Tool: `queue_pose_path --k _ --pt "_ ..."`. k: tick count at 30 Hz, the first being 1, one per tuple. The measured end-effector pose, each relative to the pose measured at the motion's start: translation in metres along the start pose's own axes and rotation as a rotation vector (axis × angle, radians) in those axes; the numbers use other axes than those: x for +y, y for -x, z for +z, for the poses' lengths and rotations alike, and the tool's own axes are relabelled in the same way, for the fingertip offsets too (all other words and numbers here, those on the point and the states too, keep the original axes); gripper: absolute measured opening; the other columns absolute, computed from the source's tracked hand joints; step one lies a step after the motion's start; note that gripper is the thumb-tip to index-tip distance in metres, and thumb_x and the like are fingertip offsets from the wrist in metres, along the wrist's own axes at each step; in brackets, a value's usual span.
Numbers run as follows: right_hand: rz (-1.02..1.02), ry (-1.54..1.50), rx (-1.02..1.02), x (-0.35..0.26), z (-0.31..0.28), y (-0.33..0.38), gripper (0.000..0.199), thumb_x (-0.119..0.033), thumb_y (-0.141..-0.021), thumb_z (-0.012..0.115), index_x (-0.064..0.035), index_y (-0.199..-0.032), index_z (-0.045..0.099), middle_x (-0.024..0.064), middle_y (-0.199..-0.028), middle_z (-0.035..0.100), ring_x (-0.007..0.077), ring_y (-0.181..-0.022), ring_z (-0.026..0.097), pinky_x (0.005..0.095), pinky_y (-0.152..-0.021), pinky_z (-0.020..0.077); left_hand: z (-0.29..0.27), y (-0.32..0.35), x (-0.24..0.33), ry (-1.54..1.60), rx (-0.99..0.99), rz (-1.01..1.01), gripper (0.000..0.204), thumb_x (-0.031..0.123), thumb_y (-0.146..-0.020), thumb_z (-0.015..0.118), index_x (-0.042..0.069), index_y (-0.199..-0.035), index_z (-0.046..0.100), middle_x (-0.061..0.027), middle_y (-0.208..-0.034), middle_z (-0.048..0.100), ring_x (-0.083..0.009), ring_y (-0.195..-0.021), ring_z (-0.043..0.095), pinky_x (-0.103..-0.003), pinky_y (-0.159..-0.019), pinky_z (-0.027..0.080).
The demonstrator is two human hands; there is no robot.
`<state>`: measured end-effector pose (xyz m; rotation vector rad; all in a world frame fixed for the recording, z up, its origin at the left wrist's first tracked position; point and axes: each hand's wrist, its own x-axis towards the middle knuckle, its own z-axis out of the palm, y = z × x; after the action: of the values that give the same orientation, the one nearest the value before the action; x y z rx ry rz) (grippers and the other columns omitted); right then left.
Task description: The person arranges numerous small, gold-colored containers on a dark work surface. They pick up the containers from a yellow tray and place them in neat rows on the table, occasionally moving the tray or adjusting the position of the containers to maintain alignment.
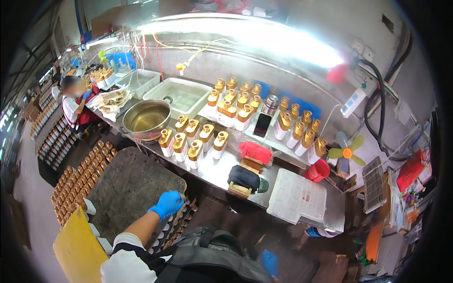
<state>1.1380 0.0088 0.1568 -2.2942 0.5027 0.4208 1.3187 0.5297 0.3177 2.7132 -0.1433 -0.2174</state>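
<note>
Head view shows the left hand [167,203], in a blue glove, with its fingers curled over the right edge of a grey, worn board [130,188] that lies across rows of gold-capped white bottles [78,181] packed below the bench; the fingers grip the board's rim, just above more bottle tops showing at its lower right. The right hand [270,262], also blue-gloved, hangs low beside the person's dark apron, and whether its fingers are closed or loose cannot be told. A yellow sheet [78,247] sits just left of the left forearm. Beyond the board runs a steel bench [214,172] carrying a cluster of gold-capped bottles [193,141], a metal basin [146,118] of liquid, a white tub [181,94], a red and a black block [245,177], a phone [262,124] and a white lidded box [297,195]. At far left another person [75,106] sits at the bench.
</note>
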Motion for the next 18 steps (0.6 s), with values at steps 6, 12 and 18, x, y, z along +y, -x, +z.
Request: queue_pose_path --k 6,12,18 --pt "-0.343 -0.150 0.188 -0.067 -0.046 -0.064 0.027 -0.019 -0.084 0.065 -0.0062 -0.108 0.067 0.0121 -0.091 0.069 0.0185 -0.073 0.064 0.0304 -0.068 0.0513 -0.033 -0.110 -0.004 0.084 0.439 0.007 0.013 0.021 -0.078 0.063 0.008 -0.078 0.066 -0.0129 -0.084 0.062 -0.0332 -0.082 0.060 -0.042 -0.073 0.049" --pt "-0.404 -0.129 0.103 -0.204 -0.046 -0.140 0.028 -0.020 -0.083 0.067 -0.0070 -0.108 0.067 0.0132 -0.094 0.068 0.0218 -0.080 0.066 0.0320 -0.073 0.0524 -0.030 -0.216 -0.037 0.038 0.636 -0.074 0.016 0.021 -0.076 0.065 0.006 -0.078 0.064 -0.0117 -0.086 0.060 -0.0321 -0.085 0.060 -0.041 -0.073 0.049" --pt "-0.672 -0.005 0.091 -0.391 -0.042 -0.217 0.024 -0.021 -0.083 0.066 -0.0118 -0.105 0.069 0.0124 -0.087 0.066 0.0260 -0.077 0.064 0.0342 -0.071 0.0505 -0.035 -0.283 -0.057 0.287 0.226 -0.386 0.021 0.026 -0.073 0.065 0.008 -0.083 0.068 -0.0151 -0.090 0.064 -0.0309 -0.086 0.063 -0.041 -0.076 0.051"
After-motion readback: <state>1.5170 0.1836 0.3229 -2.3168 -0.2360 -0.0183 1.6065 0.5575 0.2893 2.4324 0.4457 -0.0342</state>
